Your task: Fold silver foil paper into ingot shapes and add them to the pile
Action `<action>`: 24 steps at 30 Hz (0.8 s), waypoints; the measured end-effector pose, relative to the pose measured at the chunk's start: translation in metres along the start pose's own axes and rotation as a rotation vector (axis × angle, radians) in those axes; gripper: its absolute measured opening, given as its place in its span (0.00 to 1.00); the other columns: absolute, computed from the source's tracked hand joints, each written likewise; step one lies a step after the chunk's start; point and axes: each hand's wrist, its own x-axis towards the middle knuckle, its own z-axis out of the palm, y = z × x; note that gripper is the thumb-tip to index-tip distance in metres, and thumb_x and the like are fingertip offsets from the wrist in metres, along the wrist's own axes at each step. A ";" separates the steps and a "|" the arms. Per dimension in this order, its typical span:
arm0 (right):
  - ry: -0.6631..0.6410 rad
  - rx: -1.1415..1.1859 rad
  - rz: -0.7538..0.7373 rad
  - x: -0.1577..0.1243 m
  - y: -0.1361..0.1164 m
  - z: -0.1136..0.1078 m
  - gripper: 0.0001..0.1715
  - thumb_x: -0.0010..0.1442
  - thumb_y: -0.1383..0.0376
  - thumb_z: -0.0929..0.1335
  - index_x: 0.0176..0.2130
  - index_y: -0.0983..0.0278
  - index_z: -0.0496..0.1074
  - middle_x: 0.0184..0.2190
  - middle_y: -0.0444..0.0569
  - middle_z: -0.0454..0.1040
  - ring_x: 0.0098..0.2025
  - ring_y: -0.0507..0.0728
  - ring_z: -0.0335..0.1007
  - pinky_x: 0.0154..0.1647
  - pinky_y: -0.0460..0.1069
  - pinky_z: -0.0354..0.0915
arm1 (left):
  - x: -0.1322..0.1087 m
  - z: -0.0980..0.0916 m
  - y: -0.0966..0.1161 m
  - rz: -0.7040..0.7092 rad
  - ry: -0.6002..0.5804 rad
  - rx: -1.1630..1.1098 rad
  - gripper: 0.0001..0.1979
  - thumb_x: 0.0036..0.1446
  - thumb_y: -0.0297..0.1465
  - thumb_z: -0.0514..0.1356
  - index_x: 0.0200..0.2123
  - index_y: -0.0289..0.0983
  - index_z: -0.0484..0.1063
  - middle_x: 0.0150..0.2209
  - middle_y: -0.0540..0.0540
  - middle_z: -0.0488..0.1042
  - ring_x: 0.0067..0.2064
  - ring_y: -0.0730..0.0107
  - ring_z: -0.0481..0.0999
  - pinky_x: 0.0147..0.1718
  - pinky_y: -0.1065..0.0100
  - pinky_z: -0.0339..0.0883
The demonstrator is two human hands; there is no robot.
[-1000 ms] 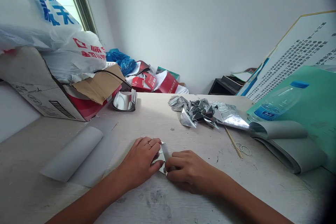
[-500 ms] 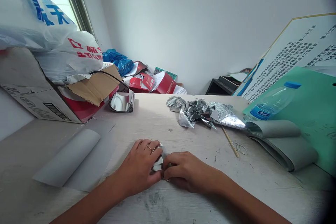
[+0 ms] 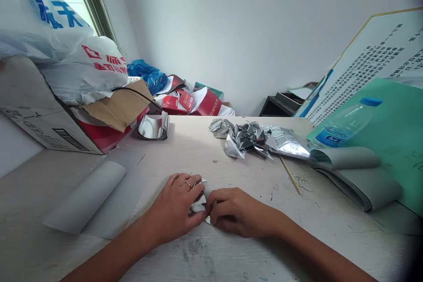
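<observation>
Between my hands, on the table, lies a small piece of folded silver paper [image 3: 199,205], mostly covered by my fingers. My left hand [image 3: 178,211], with a ring on one finger, curls over it and presses it down. The thumb of that hand lies at the near edge. My right hand [image 3: 236,212] pinches the paper's right edge with bent fingers, close to the left thumb. Further back is a heap of folded silver foil paper pieces [image 3: 247,139].
To the left lie a curled grey sheet [image 3: 89,196] and a box [image 3: 49,119] under plastic bags [image 3: 92,68]. A curved stack of silver sheets [image 3: 152,127] stands behind. On the right are a wooden stick [image 3: 291,175], rubber bands [image 3: 304,183], folded grey sheets [image 3: 360,176] and a bottle [image 3: 346,125].
My right fingers have shifted slightly at the paper's edge, and a small corner now shows below them. My left hand stays on the paper. The view has tilted a little.
</observation>
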 end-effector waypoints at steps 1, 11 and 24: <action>-0.003 0.019 0.013 0.000 -0.001 0.000 0.08 0.61 0.70 0.66 0.37 0.64 0.77 0.43 0.47 0.75 0.42 0.48 0.72 0.44 0.43 0.65 | 0.000 0.000 0.000 0.000 0.004 0.002 0.16 0.54 0.35 0.66 0.46 0.44 0.69 0.57 0.50 0.69 0.57 0.54 0.66 0.58 0.48 0.60; -0.019 0.111 0.157 0.001 -0.003 0.000 0.04 0.60 0.68 0.69 0.38 0.65 0.75 0.42 0.46 0.72 0.41 0.48 0.70 0.44 0.43 0.65 | 0.001 0.002 0.002 -0.017 -0.015 -0.019 0.18 0.54 0.34 0.65 0.47 0.44 0.68 0.59 0.49 0.67 0.58 0.54 0.64 0.59 0.48 0.57; 0.014 0.183 0.228 0.002 -0.006 0.001 0.04 0.59 0.72 0.67 0.36 0.66 0.73 0.41 0.47 0.71 0.42 0.49 0.68 0.44 0.43 0.65 | 0.000 0.003 0.002 -0.026 -0.037 -0.039 0.15 0.56 0.35 0.64 0.47 0.43 0.68 0.59 0.49 0.66 0.57 0.55 0.63 0.59 0.48 0.57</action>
